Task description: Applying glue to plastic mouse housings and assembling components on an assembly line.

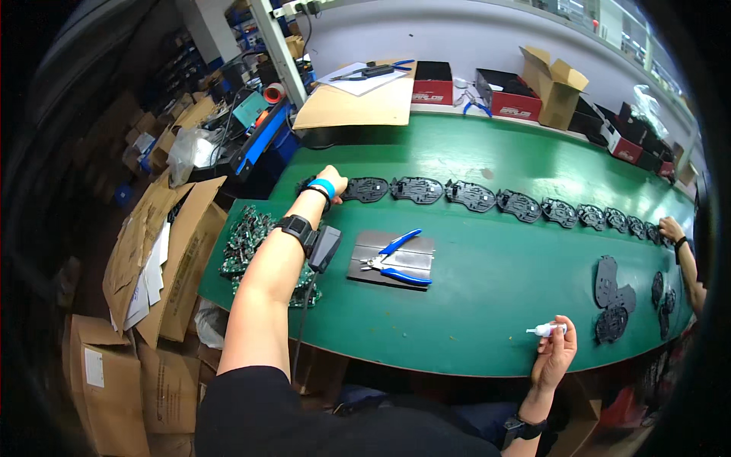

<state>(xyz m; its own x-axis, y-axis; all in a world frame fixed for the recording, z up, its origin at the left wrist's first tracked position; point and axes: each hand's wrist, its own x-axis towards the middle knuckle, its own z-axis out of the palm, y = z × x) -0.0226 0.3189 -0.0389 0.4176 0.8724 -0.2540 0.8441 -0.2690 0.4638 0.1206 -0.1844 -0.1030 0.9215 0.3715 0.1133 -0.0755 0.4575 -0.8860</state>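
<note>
I'm pinching the white bottle with my right hand, probably best held level and unsqueezed, near the front of the green table; my left hand is working at the left end of the black shells, its grip unclear.

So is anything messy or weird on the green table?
A little. The row of black plastic parts looks neat, but a few similar pieces at the right overlap in a loose cluster, and the circuit boards at the left are a jumbled heap. Nothing looks clearly broken.
</note>
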